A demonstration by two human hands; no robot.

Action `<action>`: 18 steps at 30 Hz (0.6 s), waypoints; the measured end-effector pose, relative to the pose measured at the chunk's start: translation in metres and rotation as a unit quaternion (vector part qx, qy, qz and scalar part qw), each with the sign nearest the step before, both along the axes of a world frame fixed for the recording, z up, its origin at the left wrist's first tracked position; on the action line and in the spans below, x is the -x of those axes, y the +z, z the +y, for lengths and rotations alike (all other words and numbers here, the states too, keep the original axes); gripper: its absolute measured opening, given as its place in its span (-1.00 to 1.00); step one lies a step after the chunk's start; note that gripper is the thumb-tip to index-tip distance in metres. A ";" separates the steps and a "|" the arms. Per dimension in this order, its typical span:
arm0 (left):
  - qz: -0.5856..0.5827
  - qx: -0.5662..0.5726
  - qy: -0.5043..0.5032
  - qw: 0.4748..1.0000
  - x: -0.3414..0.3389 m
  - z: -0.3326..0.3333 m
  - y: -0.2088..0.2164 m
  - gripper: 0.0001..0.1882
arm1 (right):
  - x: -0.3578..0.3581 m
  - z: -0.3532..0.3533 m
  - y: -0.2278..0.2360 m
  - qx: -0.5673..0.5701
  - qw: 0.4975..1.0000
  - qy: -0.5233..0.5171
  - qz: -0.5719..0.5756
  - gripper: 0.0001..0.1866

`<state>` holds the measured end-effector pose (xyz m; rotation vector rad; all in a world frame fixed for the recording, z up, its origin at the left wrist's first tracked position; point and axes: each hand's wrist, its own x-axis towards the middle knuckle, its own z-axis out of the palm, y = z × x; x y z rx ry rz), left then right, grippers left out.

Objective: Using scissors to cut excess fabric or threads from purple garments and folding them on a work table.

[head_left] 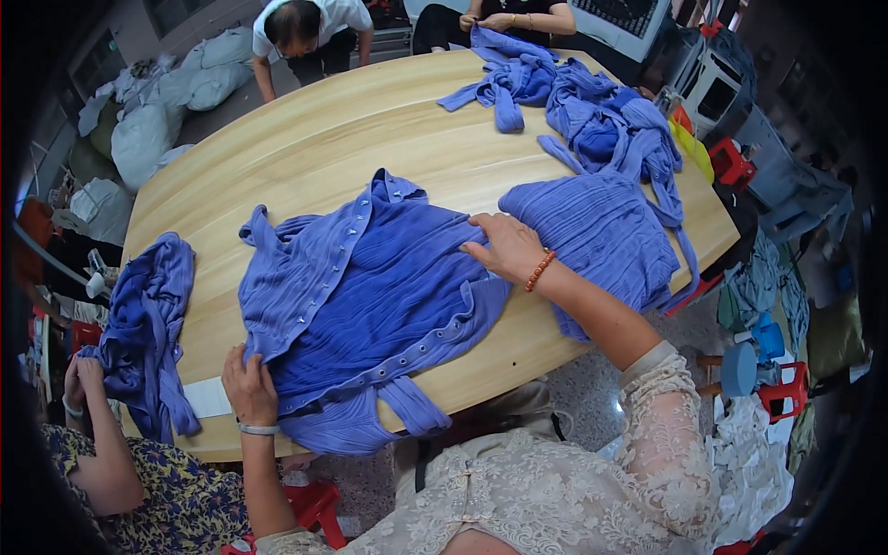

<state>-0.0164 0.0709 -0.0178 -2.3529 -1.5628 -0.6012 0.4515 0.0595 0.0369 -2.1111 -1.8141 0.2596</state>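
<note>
Our right hand point(507, 248) lies wide, left hand point(250, 387) indistinctly curled, on a likely soft, light garment point(393, 277), best gripped by edges beside them.

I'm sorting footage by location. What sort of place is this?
Probably a small garment workshop: a blue garment lies spread on a large wood-grain table, other blue clothes are piled toward its right end, and bulging white sacks are heaped beyond it.
</note>
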 end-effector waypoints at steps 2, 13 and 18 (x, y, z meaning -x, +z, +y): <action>0.002 0.042 -0.016 0.999 -0.001 -0.005 0.000 -0.63 | 0.005 0.014 -0.004 0.015 1.000 -0.007 -0.005 -0.44; 0.044 0.067 0.070 0.994 0.043 -0.005 -0.011 -0.78 | 0.005 0.092 -0.038 0.100 0.993 -0.025 -0.057 -0.78; 0.041 0.087 0.140 0.985 0.060 0.001 -0.011 -0.75 | -0.020 0.080 -0.006 0.146 0.969 -0.030 -0.196 -0.84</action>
